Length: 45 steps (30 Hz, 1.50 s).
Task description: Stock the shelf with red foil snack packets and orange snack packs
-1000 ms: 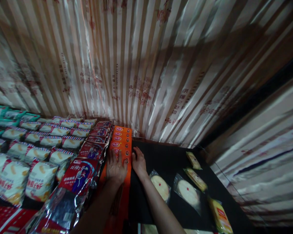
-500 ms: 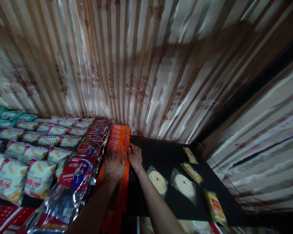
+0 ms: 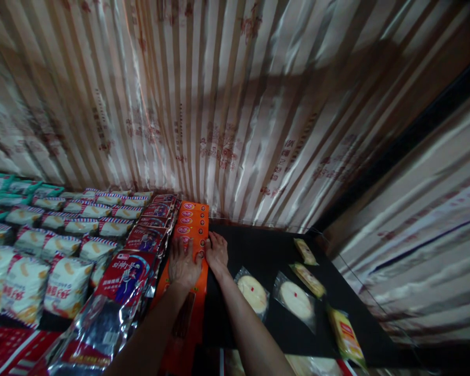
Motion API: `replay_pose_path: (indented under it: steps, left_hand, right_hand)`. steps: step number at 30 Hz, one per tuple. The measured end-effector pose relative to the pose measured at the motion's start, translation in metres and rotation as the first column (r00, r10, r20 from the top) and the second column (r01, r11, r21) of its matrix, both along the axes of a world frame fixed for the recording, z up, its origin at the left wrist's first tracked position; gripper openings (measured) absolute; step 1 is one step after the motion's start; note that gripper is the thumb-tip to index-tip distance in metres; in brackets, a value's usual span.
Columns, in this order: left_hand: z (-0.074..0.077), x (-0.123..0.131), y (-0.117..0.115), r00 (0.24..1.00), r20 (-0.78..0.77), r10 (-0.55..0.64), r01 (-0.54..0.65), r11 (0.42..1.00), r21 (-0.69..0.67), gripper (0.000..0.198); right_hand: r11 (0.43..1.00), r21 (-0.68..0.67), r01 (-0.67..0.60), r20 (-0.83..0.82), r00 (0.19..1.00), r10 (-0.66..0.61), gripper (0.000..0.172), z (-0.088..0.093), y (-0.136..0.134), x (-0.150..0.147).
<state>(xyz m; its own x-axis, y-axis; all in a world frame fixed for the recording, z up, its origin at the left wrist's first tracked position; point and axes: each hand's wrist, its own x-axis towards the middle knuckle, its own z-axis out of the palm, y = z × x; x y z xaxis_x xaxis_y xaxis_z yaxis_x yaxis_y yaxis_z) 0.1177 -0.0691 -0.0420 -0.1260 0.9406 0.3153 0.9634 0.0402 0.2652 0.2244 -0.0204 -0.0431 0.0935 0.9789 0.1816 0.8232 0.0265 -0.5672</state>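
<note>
A row of overlapping orange snack packets (image 3: 194, 225) lies on the black surface in front of me. My left hand (image 3: 185, 265) rests flat on top of them, fingers spread and pointing away from me. Along the row's right edge, my right hand (image 3: 218, 254) touches the packets from the side, its fingers stretched forward and its thumb against the orange edge. Neither hand grips anything. Just left of the orange row lie overlapping dark red and silver packets (image 3: 125, 275), their shiny sides turned toward it.
White puffed snack bags (image 3: 68, 283) stand in rows at the left, with green packs (image 3: 21, 186) behind. On the black surface (image 3: 266, 245) at right lie two round wrapped flat cakes (image 3: 253, 293) and three yellow packets (image 3: 345, 332). A striped printed curtain (image 3: 227, 104) hangs behind.
Both hands stay almost in place on the orange packets, the right fingers shifting very slightly. The view has moved a little, so the left-hand goods appear slightly farther right.
</note>
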Motion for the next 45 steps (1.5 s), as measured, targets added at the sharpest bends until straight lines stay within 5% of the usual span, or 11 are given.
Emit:
replay_pose_path:
  steps: [9,17,45]
  left_hand:
    - [0.019,0.006,0.015,0.994,0.032,0.101,-0.102,0.994,0.030,0.051]
    - [0.024,0.013,0.045,0.990,0.007,0.140,-0.139,0.986,-0.097,0.054]
    - [0.022,0.010,0.034,0.999,-0.026,0.019,-0.025,0.967,-0.252,0.053]
  right_hand:
    - [0.998,0.058,0.000,-0.057,0.998,0.003,0.048,-0.007,0.002,0.000]
    - [0.997,0.073,0.029,-0.088,0.996,-0.022,0.050,-0.013,0.003,-0.001]
    - [1.000,0.017,-0.005,0.039,0.999,0.004,0.045,0.000,-0.004,-0.005]
